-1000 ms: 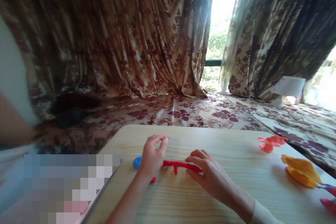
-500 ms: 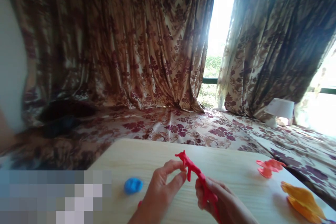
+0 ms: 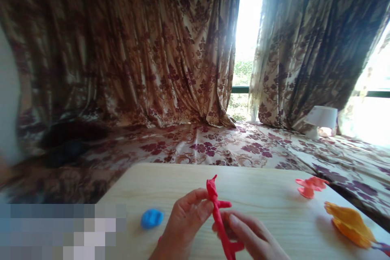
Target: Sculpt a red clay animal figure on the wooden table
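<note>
A long, thin red modelling-clay figure [image 3: 222,227], shaped like an animal with a head and stubby limbs, is held up over the table and leans slightly. My left hand [image 3: 187,219] pinches it just below the head between thumb and forefinger. Around its lower body are the fingers of my right hand [image 3: 251,231], some of them behind the clay. One limb sticks out to the right above that hand. A blue clay lump [image 3: 152,219] lies to the left of my left hand. A bit of red clay [image 3: 160,239] shows beside my left wrist, mostly hidden.
On the right of the pale wooden table [image 3: 146,183] are a coral-pink clay shape [image 3: 311,186] and a larger orange-yellow clay piece [image 3: 350,225]. Beyond lies a flower-patterned cloth surface [image 3: 207,148] with a white lamp [image 3: 323,117]. Patterned curtains hang behind. The lower left is pixelated.
The red figure has turned more upright, its head now pointing up and its limb to the right. My left fingers have closed on its neck; my right hand has shifted left.
</note>
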`<state>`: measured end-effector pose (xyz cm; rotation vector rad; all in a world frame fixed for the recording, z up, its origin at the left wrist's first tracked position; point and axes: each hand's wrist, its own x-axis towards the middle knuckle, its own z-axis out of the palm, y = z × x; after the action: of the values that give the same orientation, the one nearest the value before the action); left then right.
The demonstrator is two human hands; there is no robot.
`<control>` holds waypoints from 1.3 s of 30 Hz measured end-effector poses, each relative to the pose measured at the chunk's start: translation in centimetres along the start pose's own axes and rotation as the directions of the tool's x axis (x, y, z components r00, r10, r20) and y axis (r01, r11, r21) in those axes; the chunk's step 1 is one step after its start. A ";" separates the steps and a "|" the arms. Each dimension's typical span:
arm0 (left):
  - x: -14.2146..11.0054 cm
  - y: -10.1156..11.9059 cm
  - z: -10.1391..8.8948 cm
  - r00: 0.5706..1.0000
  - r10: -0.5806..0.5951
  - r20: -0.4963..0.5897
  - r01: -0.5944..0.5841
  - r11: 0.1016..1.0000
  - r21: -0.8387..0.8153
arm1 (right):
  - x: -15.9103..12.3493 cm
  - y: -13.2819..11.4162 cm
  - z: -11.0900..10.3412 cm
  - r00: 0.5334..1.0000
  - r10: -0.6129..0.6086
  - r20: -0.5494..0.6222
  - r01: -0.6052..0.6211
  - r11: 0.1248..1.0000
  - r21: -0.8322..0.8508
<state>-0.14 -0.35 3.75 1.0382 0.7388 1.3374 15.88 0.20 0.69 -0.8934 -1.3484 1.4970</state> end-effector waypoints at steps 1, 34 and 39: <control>0.1 -0.1 0.1 1.000 -0.009 -0.024 0.008 1.000 -0.009 | 0.0 -0.1 -0.3 0.985 -0.160 -0.067 0.148 0.976 -0.159; 0.0 -2.2 0.0 0.945 -0.322 0.049 0.323 0.947 -0.005 | -0.2 -1.8 -1.3 0.673 -0.648 0.356 0.606 0.207 -0.768; 0.2 -2.3 -0.3 0.938 -0.347 0.025 0.348 0.936 -0.053 | -0.2 -2.0 -1.9 0.689 -0.659 0.302 0.592 0.272 -0.758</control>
<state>0.61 0.02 1.53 0.8259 0.8258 1.0370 18.04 0.63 2.41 -0.7478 -2.0700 0.1047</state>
